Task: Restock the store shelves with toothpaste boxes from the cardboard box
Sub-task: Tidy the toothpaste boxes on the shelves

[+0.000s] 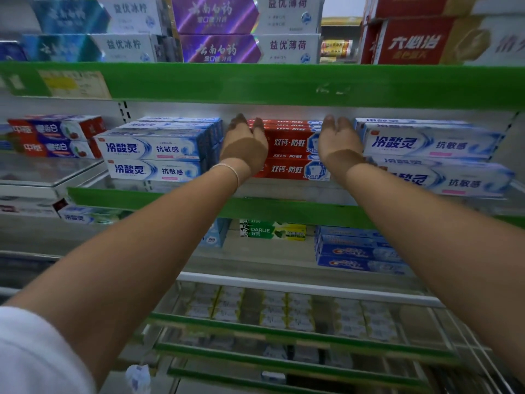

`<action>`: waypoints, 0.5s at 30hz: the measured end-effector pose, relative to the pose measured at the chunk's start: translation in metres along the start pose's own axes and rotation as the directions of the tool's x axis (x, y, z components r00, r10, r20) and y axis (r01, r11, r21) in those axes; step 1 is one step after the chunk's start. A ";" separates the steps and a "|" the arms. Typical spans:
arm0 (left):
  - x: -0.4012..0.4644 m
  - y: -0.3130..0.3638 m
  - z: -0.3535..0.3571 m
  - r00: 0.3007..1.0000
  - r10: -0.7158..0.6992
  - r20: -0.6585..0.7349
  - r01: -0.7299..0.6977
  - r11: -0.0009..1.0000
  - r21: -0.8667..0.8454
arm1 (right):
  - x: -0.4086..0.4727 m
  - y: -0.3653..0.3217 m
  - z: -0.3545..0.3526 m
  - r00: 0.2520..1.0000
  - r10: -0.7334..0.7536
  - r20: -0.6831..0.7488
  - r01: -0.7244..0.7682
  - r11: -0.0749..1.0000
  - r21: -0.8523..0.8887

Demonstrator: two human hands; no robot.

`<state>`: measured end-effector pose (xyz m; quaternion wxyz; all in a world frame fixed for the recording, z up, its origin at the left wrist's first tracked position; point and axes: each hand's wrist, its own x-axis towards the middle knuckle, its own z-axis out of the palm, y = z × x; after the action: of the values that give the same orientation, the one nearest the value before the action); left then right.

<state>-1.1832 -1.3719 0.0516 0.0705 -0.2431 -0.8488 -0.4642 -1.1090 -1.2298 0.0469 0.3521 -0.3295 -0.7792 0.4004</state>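
Straight, relaxed fingers of the left hand (243, 143) press against the left end of a stack of red toothpaste boxes (292, 150). The right hand (339, 142) mirrors it at the stack's right end, palm inward, fingers also straight, gripping nothing. The stack sits on the middle shelf (284, 209) between blue-and-white toothpaste boxes (153, 149) on the left and more of them on the right. A thin bracelet (230, 170) circles the left wrist. Both bare forearms reach forward.

Both arms outstretched, left hand (244, 145), right hand (339, 142), fingers straight
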 end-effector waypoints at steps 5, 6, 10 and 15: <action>-0.029 0.017 -0.008 0.967 0.247 0.063 -0.250 0.967 0.039 | -0.021 -0.005 -0.024 0.999 -0.032 -0.023 0.034 0.997 0.071; -0.034 0.021 -0.007 0.953 0.288 0.093 -0.292 0.956 0.022 | -0.023 -0.003 -0.031 0.999 -0.033 -0.035 0.035 0.997 0.068; -0.045 0.035 0.002 0.909 0.373 0.186 -0.350 0.926 -0.145 | -0.033 0.008 -0.059 0.992 -0.072 -0.103 0.082 0.992 0.099; -0.067 0.057 0.025 0.855 0.480 0.195 -0.433 0.869 -0.238 | -0.037 0.029 -0.105 0.985 -0.011 -0.173 0.029 0.994 0.106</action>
<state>-1.0953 -1.3488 0.0572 0.0494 -0.4997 -0.7214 -0.4769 -0.9974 -1.2047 0.0563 0.4394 -0.3353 -0.7263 0.4086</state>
